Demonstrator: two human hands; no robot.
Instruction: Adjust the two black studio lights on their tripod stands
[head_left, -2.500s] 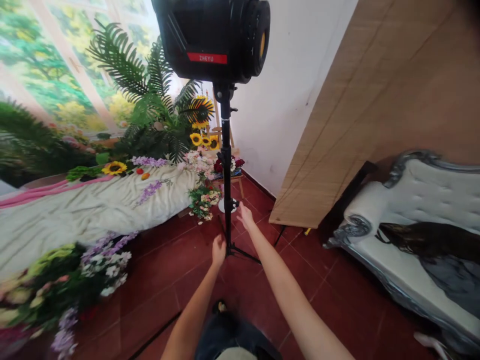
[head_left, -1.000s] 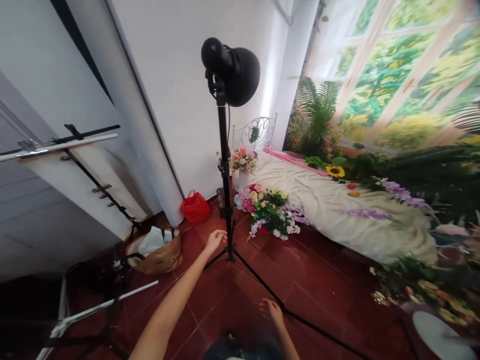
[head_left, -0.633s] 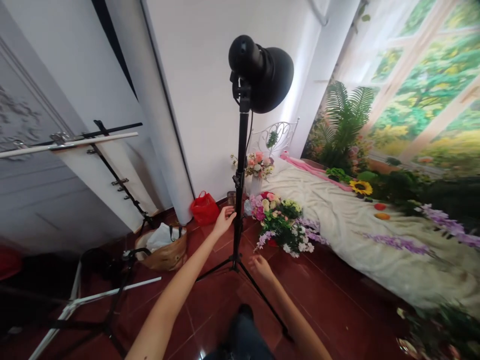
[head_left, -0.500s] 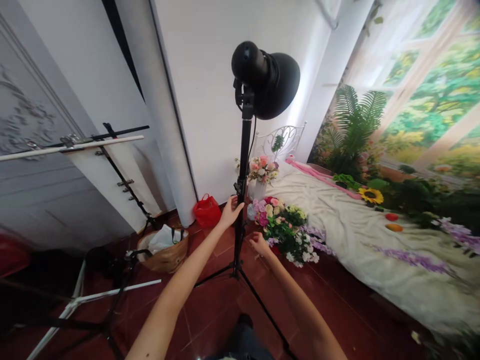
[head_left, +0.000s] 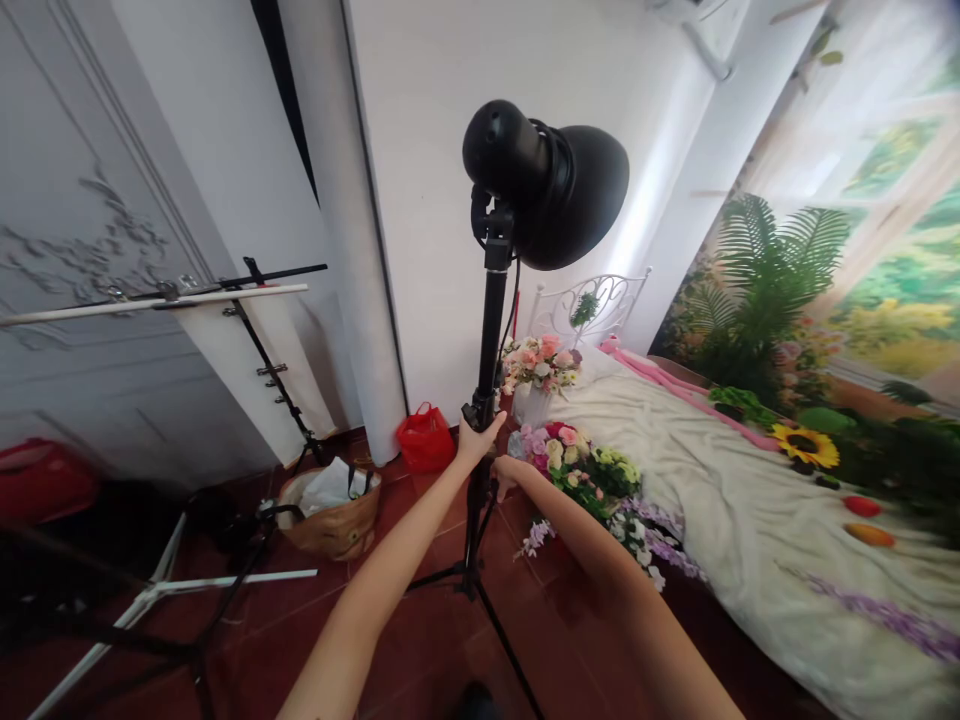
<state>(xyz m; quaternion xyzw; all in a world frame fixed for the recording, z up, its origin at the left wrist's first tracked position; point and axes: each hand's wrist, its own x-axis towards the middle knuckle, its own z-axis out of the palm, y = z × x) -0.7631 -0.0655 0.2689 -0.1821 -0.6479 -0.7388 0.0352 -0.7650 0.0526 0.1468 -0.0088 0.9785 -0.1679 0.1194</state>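
Note:
A black studio lamp [head_left: 577, 195] with a wide reflector sits on top of an upright black light stand [head_left: 491, 325]. My left hand [head_left: 478, 440] is wrapped round the stand's pole, just below a clamp collar. Slightly lower and to the right, my right hand [head_left: 511, 474] has its fingers curled in against the stand, around a lower joint. Its fingertips are partly hidden, so the exact part they pinch is unclear. The stand's legs are spread on the red tiled floor [head_left: 420, 650]. A cable hangs beside the pole.
Bunches of artificial flowers [head_left: 574, 455] lie right of the stand, beside a bed with a cream cover [head_left: 645, 425]. Left are a red bag [head_left: 425, 440], a wicker basket [head_left: 337, 525], a white stand leg [head_left: 225, 582] and a backdrop stand [head_left: 266, 365].
My left hand has closed round the pole. My right hand has moved left from beside the stand onto it. The view has shifted, and the lamp appears larger and nearer.

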